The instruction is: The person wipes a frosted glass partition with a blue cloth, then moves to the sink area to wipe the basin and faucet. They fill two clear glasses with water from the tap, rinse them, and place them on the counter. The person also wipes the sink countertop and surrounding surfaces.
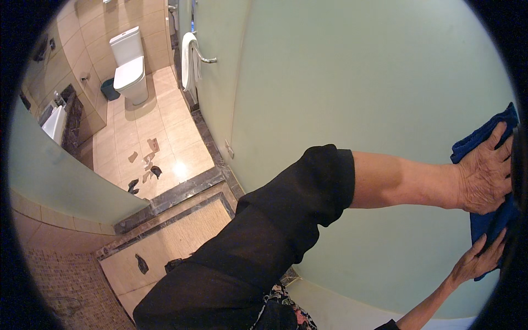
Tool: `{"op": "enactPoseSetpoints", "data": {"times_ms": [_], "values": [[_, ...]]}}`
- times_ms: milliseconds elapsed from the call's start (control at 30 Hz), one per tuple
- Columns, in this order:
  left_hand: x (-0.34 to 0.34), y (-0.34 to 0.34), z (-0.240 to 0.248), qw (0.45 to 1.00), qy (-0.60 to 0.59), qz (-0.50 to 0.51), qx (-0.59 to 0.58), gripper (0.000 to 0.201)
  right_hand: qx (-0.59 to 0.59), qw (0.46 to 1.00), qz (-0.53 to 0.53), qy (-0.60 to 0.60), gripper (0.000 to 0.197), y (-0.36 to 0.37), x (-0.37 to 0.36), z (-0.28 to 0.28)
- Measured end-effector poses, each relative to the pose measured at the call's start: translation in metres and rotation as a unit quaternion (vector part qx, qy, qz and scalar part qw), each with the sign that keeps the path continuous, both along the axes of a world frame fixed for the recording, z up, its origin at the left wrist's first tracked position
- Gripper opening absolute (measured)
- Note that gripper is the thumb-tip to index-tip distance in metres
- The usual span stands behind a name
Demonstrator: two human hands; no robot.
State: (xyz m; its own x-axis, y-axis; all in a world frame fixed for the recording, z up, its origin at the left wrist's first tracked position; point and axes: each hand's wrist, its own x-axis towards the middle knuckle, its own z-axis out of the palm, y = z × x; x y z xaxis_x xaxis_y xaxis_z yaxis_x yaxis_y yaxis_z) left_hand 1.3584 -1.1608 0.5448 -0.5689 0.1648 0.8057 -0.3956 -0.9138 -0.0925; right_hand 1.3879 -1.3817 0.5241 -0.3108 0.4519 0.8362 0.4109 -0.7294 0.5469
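Observation:
A dark blue cloth [487, 220] is at the far right, against the pale green frosted glass [352, 77]. My left hand [484, 179] lies across its upper part, fingers pointing right and partly spread, holding it; some fingertips run into the dark rim of the view. Below it, my right hand [481, 261] grips the cloth's lower part, thumb and fingers set apart. My left arm reaches across in a loose black sleeve [264, 220] pushed up to the elbow. Only a bit of the right sleeve shows at the bottom.
A white toilet [131, 71] and a dark bin [110, 89] stand at upper left. A white towel [190, 63] hangs on the glass door's metal handle [209, 59]. Brown scraps [153, 144] and black items [156, 172] litter the tiles beyond a dark stone sill [187, 190].

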Motion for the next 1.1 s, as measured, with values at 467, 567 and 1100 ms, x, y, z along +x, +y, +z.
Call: {"op": "enactPoseSetpoints", "data": {"times_ms": [467,567,1100], "values": [[0.005,-0.004,-0.007,1.000,-0.002,-0.014,-0.002,0.030,0.003,1.000,0.012,0.019,0.049,0.005,-0.004,-0.013],[0.005,-0.005,-0.008,1.000,0.000,-0.015,-0.001,0.030,0.005,1.000,0.021,0.020,0.048,0.008,-0.008,-0.015],[0.002,-0.006,-0.011,1.000,-0.002,-0.025,-0.002,0.032,-0.001,0.999,0.032,0.033,0.046,0.019,-0.024,-0.019]]}}
